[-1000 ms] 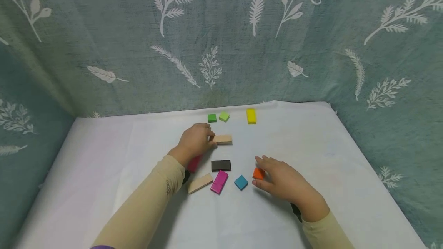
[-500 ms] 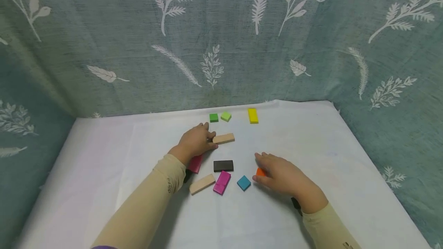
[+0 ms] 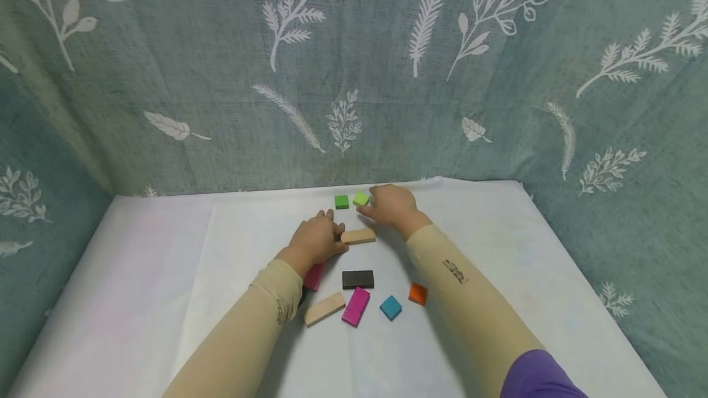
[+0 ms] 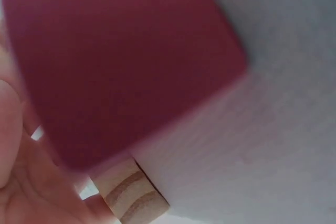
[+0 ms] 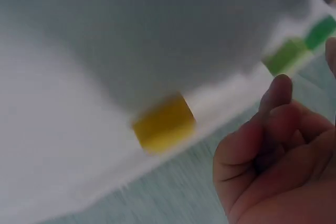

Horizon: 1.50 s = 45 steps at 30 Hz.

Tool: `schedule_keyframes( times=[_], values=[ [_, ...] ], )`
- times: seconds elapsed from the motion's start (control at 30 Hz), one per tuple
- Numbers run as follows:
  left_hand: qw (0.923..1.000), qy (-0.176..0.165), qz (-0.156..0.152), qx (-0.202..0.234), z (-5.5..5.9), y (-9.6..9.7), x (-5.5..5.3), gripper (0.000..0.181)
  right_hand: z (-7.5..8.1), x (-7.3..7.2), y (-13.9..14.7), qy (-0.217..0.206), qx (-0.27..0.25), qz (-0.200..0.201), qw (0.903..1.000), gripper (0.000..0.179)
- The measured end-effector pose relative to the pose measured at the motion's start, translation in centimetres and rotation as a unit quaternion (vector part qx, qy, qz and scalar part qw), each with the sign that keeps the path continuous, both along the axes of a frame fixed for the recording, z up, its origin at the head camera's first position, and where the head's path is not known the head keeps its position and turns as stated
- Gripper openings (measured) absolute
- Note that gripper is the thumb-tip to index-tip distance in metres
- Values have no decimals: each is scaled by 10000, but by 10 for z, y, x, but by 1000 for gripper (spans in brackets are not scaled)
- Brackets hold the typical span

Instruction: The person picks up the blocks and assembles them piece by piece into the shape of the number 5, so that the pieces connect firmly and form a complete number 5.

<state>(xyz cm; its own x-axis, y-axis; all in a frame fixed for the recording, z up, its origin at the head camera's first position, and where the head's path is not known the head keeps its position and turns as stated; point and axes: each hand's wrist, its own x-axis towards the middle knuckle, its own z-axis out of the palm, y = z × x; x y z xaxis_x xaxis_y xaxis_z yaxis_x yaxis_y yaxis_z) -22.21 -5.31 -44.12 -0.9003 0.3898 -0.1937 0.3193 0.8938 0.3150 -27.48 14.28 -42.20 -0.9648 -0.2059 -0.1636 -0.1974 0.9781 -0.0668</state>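
My left hand [image 3: 319,237] holds the left end of a plain wooden block [image 3: 358,236] between thumb and fingers. In the left wrist view the striped end of the wooden block [image 4: 137,198] shows beside the fingers, and a red block [image 4: 126,66] fills much of the picture. That red block [image 3: 314,277] lies under my left wrist. My right hand [image 3: 391,204] reaches to the back of the table, thumb and fingers apart, right at a light green block [image 3: 361,199]. A yellow block [image 5: 165,124] shows in the right wrist view; the right hand hides it from the head view.
A green block [image 3: 342,202] lies left of the light green one. Nearer are a black block [image 3: 357,279], a second wooden block [image 3: 324,309], a magenta block [image 3: 356,307], a blue block [image 3: 391,308] and an orange block [image 3: 418,293]. A leaf-patterned curtain [image 3: 232,158] borders the white table [image 3: 138,275].
My right hand has left the orange block and moved to the far side beside the light green block. The left hand stays at the wooden block, which has turned slightly.
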Motion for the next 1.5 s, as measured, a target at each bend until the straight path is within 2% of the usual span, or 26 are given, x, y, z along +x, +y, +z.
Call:
schedule_keyframes(
  times=[0.13, 0.23, 0.3, 0.4, 0.5, 0.6, 0.7, 0.9, 1.07, 1.23, 1.33, 1.43, 1.5],
  values=[
    [9998, 137, -71, -87, 4, 4, 3, 57, -10, -6, 4, 64, -100, -80, 9999, 45],
    [9994, 249, -104, -198, 12, 6, -1, 56, -1, 0, 17, 381, -473, 34, 9981, 39],
    [9992, 286, -100, -242, 18, 7, -4, 55, 8, 6, 30, 419, -697, 199, 9965, 41],
    [9994, 280, -77, -209, 25, 4, -8, 54, 16, 16, 48, 85, -822, 318, 9961, 46],
    [9995, 251, -32, -180, 28, -1, -10, 52, 13, 25, 58, -420, -795, 370, 9953, 47],
    [9996, 176, 64, -191, 27, -5, -10, 52, 5, 29, 57, -765, -863, 429, 9924, 50],
    [9997, 72, 72, -203, 24, -6, -10, 54, -4, 31, 53, -911, -932, 450, 9904, 54],
    [9999, -32, 71, -146, 18, -3, -10, 54, -11, 34, 52, -937, -877, 367, 9911, 56],
    [9998, 8, 128, -124, 15, -3, -7, 44, -12, 37, 52, -991, -994, 457, 9890, 57],
    [9999, 32, 117, 63, 10, 0, -4, 35, -16, 40, 54, -1054, -1061, 267, 9884, 69],
    [9997, -41, 152, 192, 9, 1, -2, 49, -19, 44, 56, -1103, -1181, 85, 9868, 81],
    [9977, -216, 288, 580, 12, -1, -2, 70, -19, 47, 58, -1201, -1274, -37, 9846, 89],
    [9946, -326, 359, 923, 18, -8, -3, 83, -18, 49, 58, -1273, -1298, -87, 9833, 91]
  ],
)
